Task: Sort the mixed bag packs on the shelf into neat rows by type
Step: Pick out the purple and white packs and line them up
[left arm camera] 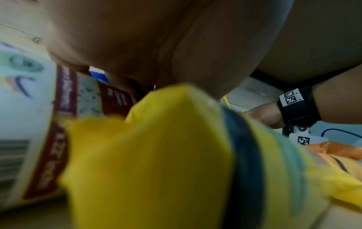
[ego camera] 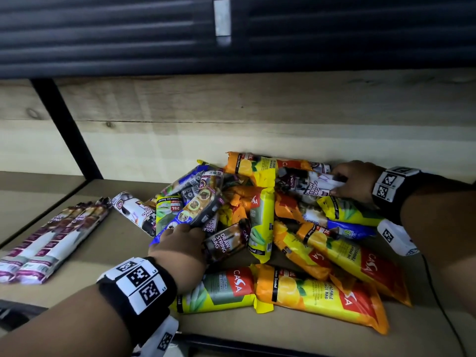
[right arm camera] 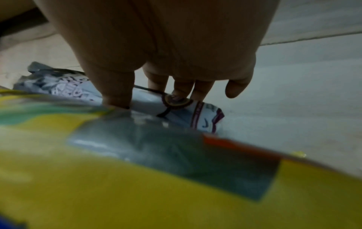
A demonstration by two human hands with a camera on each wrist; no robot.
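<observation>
A mixed heap of bag packs (ego camera: 260, 222) lies on the wooden shelf (ego camera: 113, 248): yellow-orange, yellow-green, blue, and white-and-purple drawstring ones. My left hand (ego camera: 190, 228) reaches into the heap's left side. Its fingers are tucked under a blue-edged pack (ego camera: 198, 204), which tilts upward; blue shows past my palm (left arm camera: 137, 46). At the heap's far right, my right hand (ego camera: 337, 182) pinches a white drawstring pack (ego camera: 309, 185). The right wrist view shows the thumb (right arm camera: 117, 96) on its near side and the fingers (right arm camera: 177, 90) on its far side.
Several white-and-purple drawstring packs (ego camera: 51, 238) lie side by side in a row at the shelf's left. A black upright post (ego camera: 67, 130) stands at the back left, a wooden back wall (ego camera: 257, 112) behind. A black cable (ego camera: 438, 292) runs along the right front.
</observation>
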